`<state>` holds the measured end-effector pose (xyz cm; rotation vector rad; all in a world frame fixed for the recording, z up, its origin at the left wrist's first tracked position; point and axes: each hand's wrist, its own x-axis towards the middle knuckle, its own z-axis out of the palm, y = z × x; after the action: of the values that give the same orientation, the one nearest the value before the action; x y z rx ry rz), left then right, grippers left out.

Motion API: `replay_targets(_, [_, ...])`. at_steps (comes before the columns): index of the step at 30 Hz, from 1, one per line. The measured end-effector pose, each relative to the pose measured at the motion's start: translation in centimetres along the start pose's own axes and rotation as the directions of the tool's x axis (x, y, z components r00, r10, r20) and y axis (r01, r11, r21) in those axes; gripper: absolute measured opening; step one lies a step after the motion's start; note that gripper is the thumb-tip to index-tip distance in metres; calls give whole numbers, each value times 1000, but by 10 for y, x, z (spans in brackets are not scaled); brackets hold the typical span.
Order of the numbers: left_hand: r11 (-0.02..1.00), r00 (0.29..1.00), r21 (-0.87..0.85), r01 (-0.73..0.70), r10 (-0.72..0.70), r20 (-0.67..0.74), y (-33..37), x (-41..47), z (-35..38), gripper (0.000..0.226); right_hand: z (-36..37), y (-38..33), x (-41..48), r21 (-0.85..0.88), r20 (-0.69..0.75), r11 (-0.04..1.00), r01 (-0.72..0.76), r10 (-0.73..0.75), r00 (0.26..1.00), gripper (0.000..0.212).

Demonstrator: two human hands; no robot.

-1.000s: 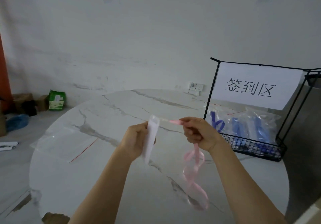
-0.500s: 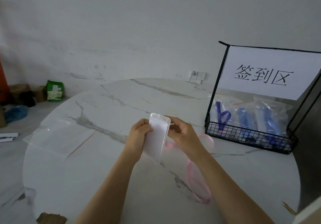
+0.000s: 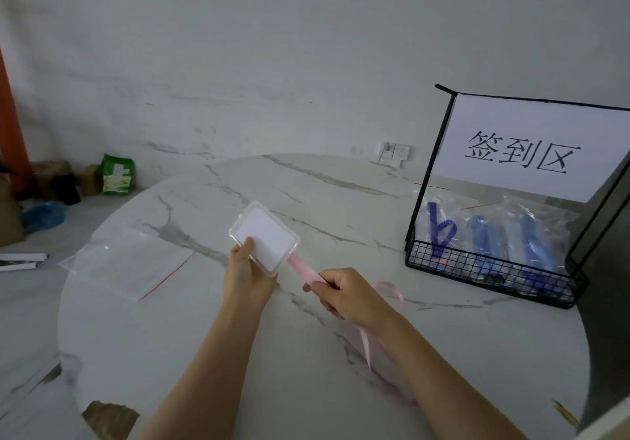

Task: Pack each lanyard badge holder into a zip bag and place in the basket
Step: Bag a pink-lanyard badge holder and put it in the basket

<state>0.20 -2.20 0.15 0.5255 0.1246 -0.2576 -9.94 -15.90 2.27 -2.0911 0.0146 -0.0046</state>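
1. so, left hand is pinching the clear badge holder above the marble table.
2. right hand is closed around its pink lanyard.
3. empty zip bag lies left, basket right.

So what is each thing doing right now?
Left hand: holding the badge holder.
Badge holder: in the air, not bagged.
Right hand: pinching the pink strap.
Pink strap: pulled straight, its end trailing on the table.
Zip bag: flat on the table, empty.
Basket: holding filled bags.

I count one badge holder, one pink lanyard, one empty zip bag, one basket, two hands.
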Motion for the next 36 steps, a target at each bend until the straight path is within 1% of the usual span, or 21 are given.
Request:
replay_targets(2, [998,999,-55,-19,17,-46,3,4,-3,27,-3,1,-2,30,29,999,-32,31,999,21])
replay_targets(4, [995,994,-80,-52,43,-104,4,5,-3,33,-6,1,-4,78,64,995,-60,55,996,21])
replay_targets(5, [994,990,-76,-75,64,-127,4,5,-3,29,-8,0,-5,101,82,992,-68,60,995,21])
replay_targets(8, [987,977,-49,-154,145,-158,7,4,-2,8,-15,-3,-9,150,146,986,-76,54,988,22])
replay_targets(11, [981,965,-19,-194,187,-185,10,0,1,10,-20,-5,-12,221,197,972,-74,30,980,24])
replay_targets(14, [953,935,145,-265,290,-204,11,-7,9,14,-26,-4,-14,281,231,958,-65,-2,973,28])
replay_targets(16, [923,914,224,-313,356,-193,12,-13,14,16,-32,-2,-15,343,264,937,-66,-29,964,33])
replay_targets(19, [889,889,311,-335,408,-210,12,-18,18,17,-40,1,-15,428,330,902,-50,-105,938,36])
replay_targets(22, [831,830,429,-353,490,-266,11,-17,16,26,-45,4,-16,445,409,895,-30,-174,896,41])
replay_targets(24, [752,777,532,-388,578,-250,10,-17,15,32,-46,7,-18,436,436,900,-13,-199,878,44])
replay_targets(26, [645,737,632,-429,655,-168,8,-21,18,31,-47,8,-18,456,461,890,4,-240,854,41])
replay_targets(28, [542,724,714,-442,686,-72,4,-28,22,30,-48,10,-18,532,470,847,5,-300,830,36])
replay_targets(30, [441,726,787,-432,687,13,0,-35,26,31,-51,13,-17,627,449,779,6,-368,814,32])
replay_targets(33, [287,745,857,-428,650,154,-6,-41,27,29,-54,17,-16,731,401,681,38,-474,784,28])
replay_targets(36, [23,753,896,-443,552,359,-12,-44,24,30,-57,18,-16,790,358,607,87,-571,739,29])
